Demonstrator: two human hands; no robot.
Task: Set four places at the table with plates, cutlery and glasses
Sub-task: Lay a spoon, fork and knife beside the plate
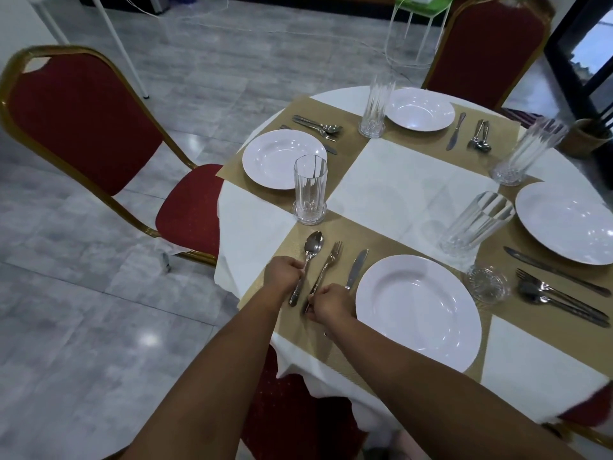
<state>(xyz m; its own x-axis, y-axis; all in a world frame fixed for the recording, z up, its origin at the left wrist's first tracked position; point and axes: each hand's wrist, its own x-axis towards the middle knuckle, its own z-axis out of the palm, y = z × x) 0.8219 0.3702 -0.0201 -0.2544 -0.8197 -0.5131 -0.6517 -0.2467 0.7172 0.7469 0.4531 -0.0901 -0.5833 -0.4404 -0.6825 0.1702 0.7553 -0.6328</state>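
On near placemat (335, 227), left of plate (418, 313): left hand (286, 271) pinched spoon (306, 265) handle, right hand (331, 302) closed on fork (326, 267) handle, apparently squaring both parallel with knife (355, 268).

Both bare forearms reach forward from the bottom of the view, side by side and close together, towards the near left edge of the table. The left hand (284, 272) is curled into a loose fist, knuckles up, its fingers pinched closed on a spoon (306, 265) handle. The right hand (331, 303) lies just beside it, a little nearer the body, fingers curled in and gripping the lower end of a fork (323, 273).
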